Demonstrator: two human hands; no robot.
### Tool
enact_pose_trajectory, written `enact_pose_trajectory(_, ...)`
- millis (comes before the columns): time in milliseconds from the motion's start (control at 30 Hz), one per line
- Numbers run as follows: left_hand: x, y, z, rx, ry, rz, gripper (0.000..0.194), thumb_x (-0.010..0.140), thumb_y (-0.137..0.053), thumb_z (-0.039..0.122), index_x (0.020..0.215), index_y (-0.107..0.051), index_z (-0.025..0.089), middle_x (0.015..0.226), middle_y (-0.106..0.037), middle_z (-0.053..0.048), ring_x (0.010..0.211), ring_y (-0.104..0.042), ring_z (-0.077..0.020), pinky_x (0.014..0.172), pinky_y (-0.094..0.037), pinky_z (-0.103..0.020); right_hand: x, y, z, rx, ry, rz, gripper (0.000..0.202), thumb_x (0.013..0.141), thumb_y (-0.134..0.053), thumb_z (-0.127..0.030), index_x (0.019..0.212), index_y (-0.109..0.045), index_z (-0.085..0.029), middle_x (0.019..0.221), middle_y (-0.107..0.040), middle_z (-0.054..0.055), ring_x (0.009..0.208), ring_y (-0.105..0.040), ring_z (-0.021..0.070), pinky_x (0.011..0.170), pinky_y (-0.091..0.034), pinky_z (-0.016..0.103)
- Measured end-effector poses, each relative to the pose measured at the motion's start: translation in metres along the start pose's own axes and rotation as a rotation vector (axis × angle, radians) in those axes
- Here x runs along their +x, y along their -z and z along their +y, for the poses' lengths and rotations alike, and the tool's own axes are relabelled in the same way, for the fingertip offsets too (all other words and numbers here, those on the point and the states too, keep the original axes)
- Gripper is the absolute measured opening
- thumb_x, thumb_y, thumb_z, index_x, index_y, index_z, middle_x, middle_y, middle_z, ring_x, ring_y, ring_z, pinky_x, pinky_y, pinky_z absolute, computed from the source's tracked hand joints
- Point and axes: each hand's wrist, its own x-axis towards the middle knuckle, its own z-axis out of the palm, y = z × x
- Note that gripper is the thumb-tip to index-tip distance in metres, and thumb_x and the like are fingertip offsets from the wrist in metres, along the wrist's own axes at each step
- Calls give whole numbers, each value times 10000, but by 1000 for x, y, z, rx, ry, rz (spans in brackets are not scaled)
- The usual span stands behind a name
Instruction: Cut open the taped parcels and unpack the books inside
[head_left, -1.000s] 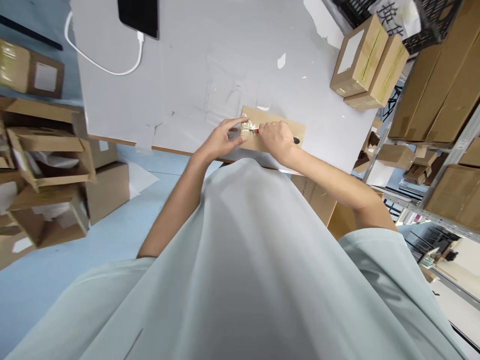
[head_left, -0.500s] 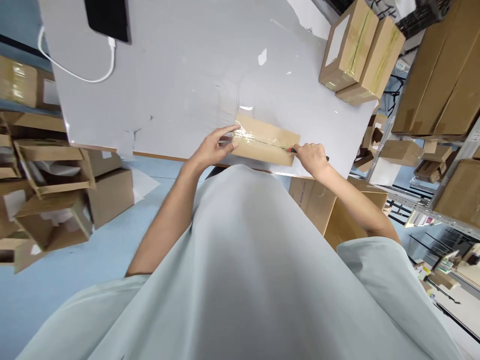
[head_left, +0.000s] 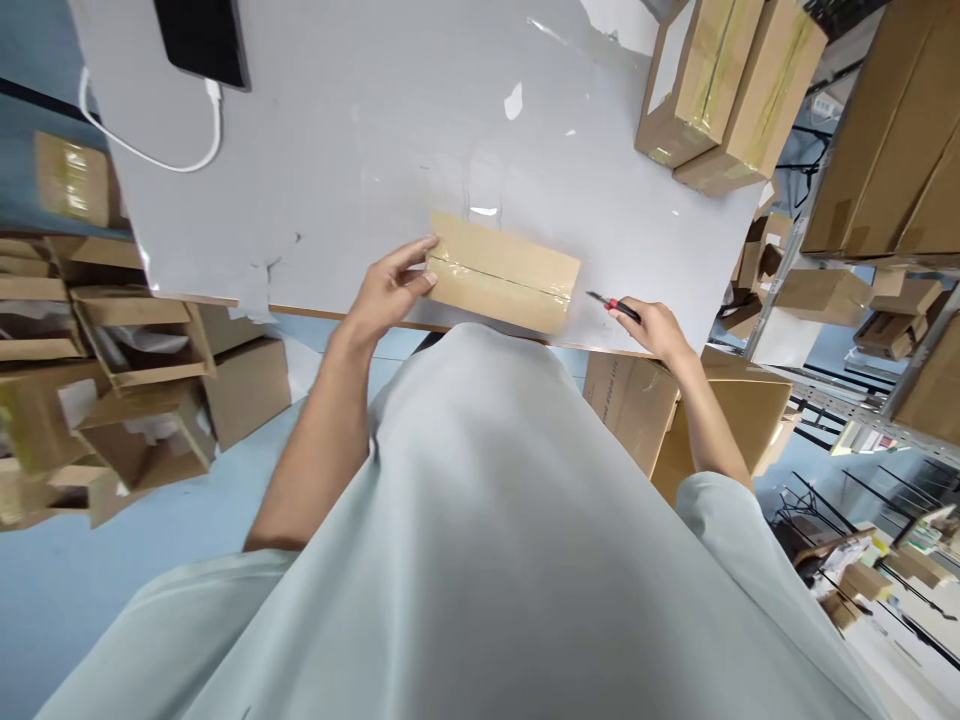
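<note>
the carton (head_left: 502, 272) is lying on the bench (head_left: 360, 150), close to the wearer's edge, with a dark seam running lengthwise along its top and glossy tape catching light near both ends. its walls are looking stiff and straight, and it is probably handling lightly, though the contents are not showing, so weight and fragility are remaining a guess. the tape is likely feeling slicker than the bare cardboard, so the plain long sides are offering the surest hold.

the left hand (head_left: 384, 292) is keeping its grip partly spread, thumb and forefinger tips touching the carton's left end; how firmly they are pressing, i cannot tell. the right hand's (head_left: 654, 328) grip is closing around the knife (head_left: 621, 308), whose blade is pointing towards the carton's right end, just apart from it.
</note>
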Motion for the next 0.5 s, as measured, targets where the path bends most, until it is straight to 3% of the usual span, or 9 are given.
enact_pose_trajectory(67,0,16,-15,-21,34,66,753,955,-819,706,1574,-722,288,1558,-758,-150,1400,-752,-380,1167,-668,-616,6,-28,0,362,-35,176,656,1142,-445,-806,1140,-760,-231,736,-697,-3,729,-711,212,778,-525,312)
enact_pose_trajectory(133,0,32,-29,-5,55,131,690,972,-810,636,1550,-734,266,1530,-769,-159,1354,-774,-355,1155,-675,-582,18,-61,-17,688,-105,290,779,1013,-489,-958,1125,-731,-226,734,-665,-19,668,-681,192,723,-559,314)
enact_pose_trajectory(267,3,51,-45,113,78,238,572,937,-832,481,1450,-770,237,1532,-766,-167,1235,-804,-317,1125,-679,-528,43,-109,-81,1011,-200,301,764,811,-704,-996,991,-690,-254,709,-642,-33,593,-646,181,602,-539,313)
enact_pose_trajectory(367,7,47,-50,164,107,236,650,945,-810,438,1543,-693,209,1459,-779,-200,1161,-812,-293,1071,-684,-483,49,-115,-117,1077,-198,358,696,766,-806,-937,831,-589,-279,650,-542,-67,570,-623,168,560,-519,296)
enact_pose_trajectory(500,15,9,-52,129,155,76,912,950,-789,412,1772,-447,213,1409,-789,-200,938,-799,-213,1023,-679,-439,40,-90,-116,1014,-189,485,699,742,-863,-908,896,-655,-259,719,-541,-72,578,-614,154,550,-554,294)
